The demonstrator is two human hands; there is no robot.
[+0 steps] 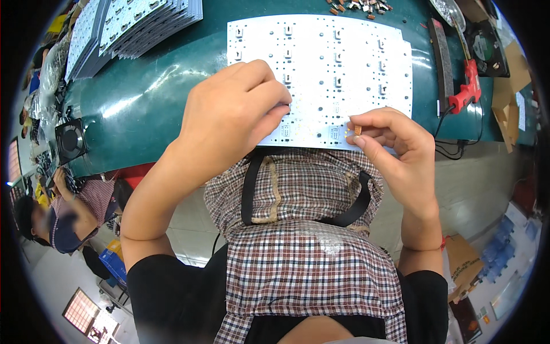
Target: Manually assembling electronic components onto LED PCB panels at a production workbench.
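Observation:
A white circuit board [309,86] lies on the green table right in front of me. Small dark-and-silver components [338,56] stand on it in rows, along with scattered dark dots. My left hand [238,109] is over the board's left part, its fingers pressed together close to the surface. Whatever those fingertips hold, if anything, is hidden. At the board's near right edge, my right hand [401,149] pinches a small copper-coloured electronic component [358,130] between thumb and forefinger, just above the board.
Stacked circuit boards [149,26] stand at the far left. Loose small components [366,7] lie in a pile beyond the board. To the right are a red-handled soldering iron [471,86], a dark bar [442,66] and a black fan [487,49]. Another person [71,215] sits at left.

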